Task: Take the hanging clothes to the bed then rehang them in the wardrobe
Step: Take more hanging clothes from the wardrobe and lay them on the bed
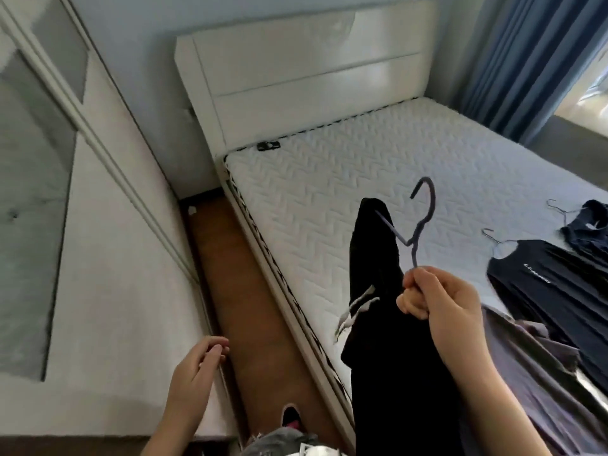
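Note:
My right hand [437,301] grips a purple hanger [422,222] by its lower wire, hook pointing up. A black garment with white drawstrings [378,307] hangs from it over the bed's left edge. My left hand [197,373] is held with its fingers apart at the white wardrobe door [108,274], holding nothing. On the white quilted mattress [345,199] lie a dark T-shirt on a wire hanger [543,284], another dark garment on a hanger [589,228], and a grey garment [526,373] near me.
A narrow strip of brown floor [237,291] runs between the wardrobe and the bed. The white headboard [306,77] stands at the back. Blue curtains [526,60] hang at the right. My shoe [291,417] shows on the floor below.

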Demonstrator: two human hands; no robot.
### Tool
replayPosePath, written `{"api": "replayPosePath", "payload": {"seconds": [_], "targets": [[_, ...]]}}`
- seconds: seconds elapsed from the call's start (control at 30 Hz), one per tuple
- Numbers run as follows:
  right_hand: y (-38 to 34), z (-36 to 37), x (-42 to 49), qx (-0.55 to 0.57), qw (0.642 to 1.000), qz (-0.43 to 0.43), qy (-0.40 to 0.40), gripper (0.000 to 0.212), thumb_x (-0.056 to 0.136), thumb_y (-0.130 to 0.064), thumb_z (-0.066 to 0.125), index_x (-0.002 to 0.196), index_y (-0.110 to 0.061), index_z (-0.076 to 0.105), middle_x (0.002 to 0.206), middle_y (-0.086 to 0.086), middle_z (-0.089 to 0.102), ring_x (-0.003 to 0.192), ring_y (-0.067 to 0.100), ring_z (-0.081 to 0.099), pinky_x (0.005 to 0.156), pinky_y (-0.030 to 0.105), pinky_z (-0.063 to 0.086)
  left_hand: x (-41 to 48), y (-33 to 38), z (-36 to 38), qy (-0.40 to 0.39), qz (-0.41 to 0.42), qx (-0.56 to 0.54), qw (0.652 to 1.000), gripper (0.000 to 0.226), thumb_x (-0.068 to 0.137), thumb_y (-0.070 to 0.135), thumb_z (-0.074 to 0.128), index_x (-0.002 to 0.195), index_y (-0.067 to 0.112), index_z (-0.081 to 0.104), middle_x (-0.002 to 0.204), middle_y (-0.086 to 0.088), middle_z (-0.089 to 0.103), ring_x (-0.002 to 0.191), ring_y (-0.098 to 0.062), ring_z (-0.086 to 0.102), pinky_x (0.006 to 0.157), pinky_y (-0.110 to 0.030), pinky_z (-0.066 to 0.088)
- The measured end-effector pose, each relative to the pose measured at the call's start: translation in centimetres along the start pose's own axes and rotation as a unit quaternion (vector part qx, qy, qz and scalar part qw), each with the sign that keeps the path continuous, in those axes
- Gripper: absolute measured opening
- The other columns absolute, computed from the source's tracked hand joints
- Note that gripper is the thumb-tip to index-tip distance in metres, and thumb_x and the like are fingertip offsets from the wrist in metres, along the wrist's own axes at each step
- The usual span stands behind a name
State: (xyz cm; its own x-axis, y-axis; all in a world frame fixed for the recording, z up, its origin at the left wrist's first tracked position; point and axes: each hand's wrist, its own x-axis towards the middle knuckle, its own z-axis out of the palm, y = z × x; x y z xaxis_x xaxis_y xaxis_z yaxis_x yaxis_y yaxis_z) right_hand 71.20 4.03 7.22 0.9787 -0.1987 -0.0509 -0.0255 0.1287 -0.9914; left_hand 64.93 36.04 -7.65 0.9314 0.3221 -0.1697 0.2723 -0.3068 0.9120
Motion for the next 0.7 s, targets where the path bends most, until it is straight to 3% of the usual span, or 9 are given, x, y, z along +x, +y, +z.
{"api": "replayPosePath", "payload": {"seconds": [0.1,0.23,0.37,0.53,0.63,0.7], "targets": [[4.2,2.6,4.3,-0.057,0.998,0.021,0.005,0.034,0.094,0.0,0.046,0.061,-0.001,0.052,0.049,0.004,0.031,0.048,0.018,0.027,0.049,0.029,0.027,4.3,0.0,-1.1,0.004,-0.015,-0.018,1.0,0.023,0.099,0.015,0.048,0.095,0.023,0.069,0.092,0.004,0.071,0.092,-0.016,0.067,0.079,-0.021,0.053],[7.1,5.3,8.6,-0.11,0.991,0.071,0.01,0.038,0.093,-0.003,0.048,0.056,-0.009,0.05,0.05,0.004,0.03,0.05,0.018,0.029,0.046,0.024,0.03,10.1,1.8,-2.1,0.006,-0.012,-0.029,0.999,0.02,0.096,0.027,0.048,0.096,0.028,0.068,0.092,0.006,0.07,0.094,-0.01,0.066,0.087,-0.031,0.052],[8.9,7.6,13.4,-0.146,0.984,0.105,-0.005,0.033,0.095,-0.004,0.048,0.062,-0.003,0.054,0.048,0.002,0.033,0.045,0.016,0.031,0.044,0.021,0.03,16.0,3.8,-2.9,0.023,-0.019,-0.036,0.999,0.021,0.099,0.024,0.046,0.099,0.026,0.068,0.094,0.005,0.069,0.095,-0.008,0.065,0.088,-0.029,0.051],[11.4,13.0,21.4,-0.179,0.973,0.137,-0.052,0.032,0.095,-0.003,0.049,0.063,0.0,0.053,0.049,0.004,0.033,0.046,0.017,0.033,0.043,0.02,0.03,23.1,2.8,-4.2,0.07,-0.06,-0.063,0.994,0.027,0.088,0.037,0.045,0.097,0.025,0.068,0.091,0.006,0.07,0.091,-0.009,0.065,0.086,-0.029,0.052],[12.6,16.6,26.8,-0.158,0.975,0.153,-0.035,0.031,0.094,-0.003,0.049,0.063,0.0,0.052,0.05,0.005,0.032,0.049,0.019,0.033,0.052,0.028,0.032,27.5,1.4,-5.3,0.085,-0.083,-0.065,0.991,0.027,0.087,0.036,0.046,0.097,0.024,0.068,0.091,0.009,0.07,0.088,-0.008,0.066,0.087,-0.033,0.053],[12.4,18.8,30.8,-0.162,0.976,0.146,-0.019,0.03,0.095,-0.004,0.049,0.066,0.002,0.052,0.052,0.008,0.033,0.053,0.02,0.035,0.052,0.026,0.036,31.2,1.1,-6.0,0.083,-0.096,-0.054,0.99,0.023,0.089,0.036,0.048,0.094,0.028,0.068,0.09,0.01,0.07,0.087,-0.007,0.066,0.088,-0.036,0.053]]}}
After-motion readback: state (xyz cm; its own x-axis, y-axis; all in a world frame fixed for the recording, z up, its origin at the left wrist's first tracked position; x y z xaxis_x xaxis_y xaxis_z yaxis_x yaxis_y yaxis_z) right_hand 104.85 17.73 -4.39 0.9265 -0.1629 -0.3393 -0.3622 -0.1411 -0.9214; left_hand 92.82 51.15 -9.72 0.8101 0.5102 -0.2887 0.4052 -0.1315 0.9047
